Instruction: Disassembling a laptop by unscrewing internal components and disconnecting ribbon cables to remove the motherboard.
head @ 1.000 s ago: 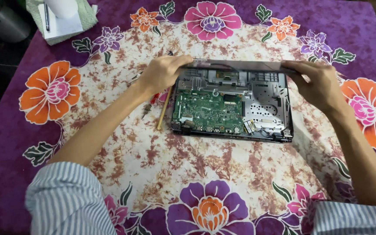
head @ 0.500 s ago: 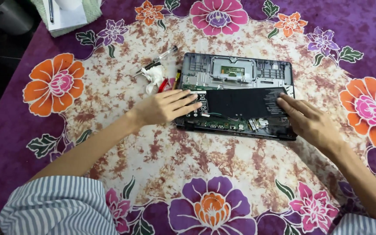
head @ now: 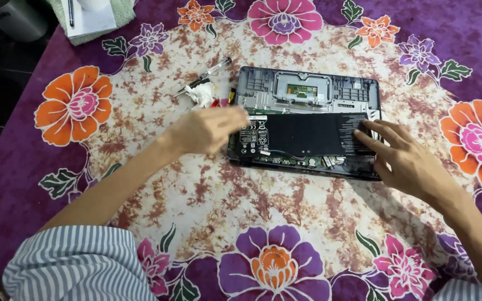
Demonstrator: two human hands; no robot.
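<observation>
Two bare hands work over an opened laptop (head: 308, 125) that lies bottom-up on a table draped in a purple flowered cloth (head: 85, 106), its cover off so the inside faces the person.

At the far left corner, a notepad with a pen (head: 87, 17) sits on a green cloth, well away from the work. Nearer the laptop's left edge lie a clear-handled screwdriver (head: 207, 75), a crumpled white tissue (head: 201, 95) and some small red and yellow pieces, too small to identify; they are kept close, presumably for easy reach.

The left hand (head: 210, 131) hovers at the laptop's left end, blurred; its grip looks loose, fingers slightly curled and closed on nothing, though the blur leaves some doubt. Its fingertips point toward the labelled end of the flat black battery (head: 308, 134).

That battery lies across the middle of the chassis, between the grey palm-rest frame (head: 308, 92) beyond it and a strip of circuit board (head: 302, 161) along the near edge.

The right hand (head: 403, 159) rests flat, fingers spread and open, fingertips on the battery's right end, apparently pressing it down and steadying the laptop.
</observation>
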